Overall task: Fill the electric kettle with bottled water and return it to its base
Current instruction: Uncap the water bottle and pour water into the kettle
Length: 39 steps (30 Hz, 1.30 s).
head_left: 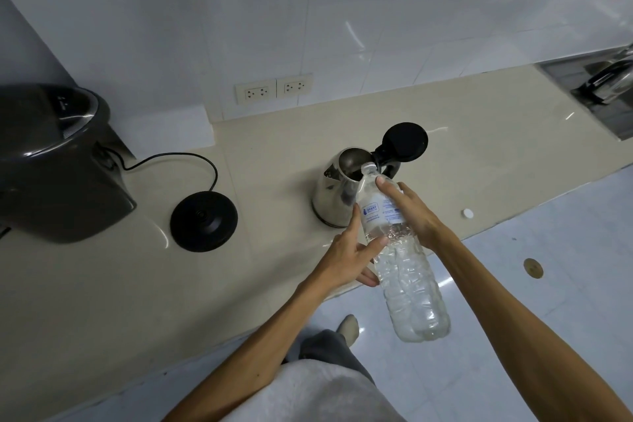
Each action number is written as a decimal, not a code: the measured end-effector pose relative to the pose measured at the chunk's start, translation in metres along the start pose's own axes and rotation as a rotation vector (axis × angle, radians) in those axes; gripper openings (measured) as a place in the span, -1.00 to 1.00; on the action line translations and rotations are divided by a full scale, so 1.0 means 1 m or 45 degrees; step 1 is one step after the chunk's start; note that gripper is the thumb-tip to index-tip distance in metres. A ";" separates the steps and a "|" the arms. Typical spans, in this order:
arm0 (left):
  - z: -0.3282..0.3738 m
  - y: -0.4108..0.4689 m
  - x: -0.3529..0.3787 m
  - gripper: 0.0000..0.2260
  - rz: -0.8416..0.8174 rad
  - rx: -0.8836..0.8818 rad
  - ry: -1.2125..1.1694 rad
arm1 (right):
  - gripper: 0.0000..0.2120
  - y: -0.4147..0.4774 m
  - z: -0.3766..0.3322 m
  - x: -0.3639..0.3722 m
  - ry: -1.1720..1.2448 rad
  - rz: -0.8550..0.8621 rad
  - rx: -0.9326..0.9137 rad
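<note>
A steel electric kettle [334, 192] stands on the beige counter [102, 284], its black lid [406, 141] flipped open to the back right. A clear water bottle [406, 271] with a blue-and-white label is tilted, its uncapped neck resting over the kettle's mouth. My left hand [349, 255] holds the bottle from the left at its middle. My right hand [411, 212] grips it from the right over the label. The round black kettle base [203, 221] lies on the counter to the kettle's left, its cord running left.
A small white bottle cap [467, 213] lies near the counter's edge, right of the kettle. A dark grey appliance [58, 164] fills the left side. Two wall sockets [274, 88] sit on the white tiled wall. A steel sink [603, 92] is at the far right.
</note>
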<state>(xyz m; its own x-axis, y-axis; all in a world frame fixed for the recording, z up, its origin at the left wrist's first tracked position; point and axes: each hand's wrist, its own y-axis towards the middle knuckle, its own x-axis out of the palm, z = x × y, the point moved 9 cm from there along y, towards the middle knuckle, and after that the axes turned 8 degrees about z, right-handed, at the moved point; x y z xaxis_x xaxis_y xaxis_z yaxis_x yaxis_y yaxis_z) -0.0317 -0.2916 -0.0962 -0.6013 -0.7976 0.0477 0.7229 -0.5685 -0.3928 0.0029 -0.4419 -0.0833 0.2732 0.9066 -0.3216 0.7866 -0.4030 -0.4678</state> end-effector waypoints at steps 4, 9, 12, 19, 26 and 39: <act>0.001 0.001 -0.001 -0.14 -0.010 -0.005 -0.007 | -0.36 -0.001 -0.004 0.002 -0.003 -0.006 -0.008; 0.000 0.001 -0.003 -0.15 -0.015 -0.005 0.003 | -0.27 0.003 -0.001 0.004 -0.008 -0.009 0.022; -0.002 0.004 -0.005 -0.14 -0.008 -0.007 0.012 | -0.24 0.005 -0.001 0.004 -0.008 -0.007 0.023; 0.002 0.004 -0.006 -0.19 -0.018 0.016 0.007 | -0.31 0.005 -0.003 0.008 -0.006 -0.037 0.025; 0.001 0.006 -0.004 -0.18 -0.027 -0.003 -0.020 | -0.28 0.008 -0.001 0.006 -0.013 -0.036 0.028; 0.001 0.005 -0.001 -0.20 -0.043 0.008 -0.032 | -0.33 0.007 0.000 0.006 0.028 -0.045 0.038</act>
<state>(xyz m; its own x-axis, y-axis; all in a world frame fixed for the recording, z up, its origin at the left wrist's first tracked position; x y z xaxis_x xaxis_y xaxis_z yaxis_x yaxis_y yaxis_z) -0.0269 -0.2935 -0.0975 -0.6166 -0.7828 0.0839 0.7046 -0.5963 -0.3846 0.0101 -0.4395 -0.0881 0.2582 0.9226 -0.2865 0.7792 -0.3742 -0.5028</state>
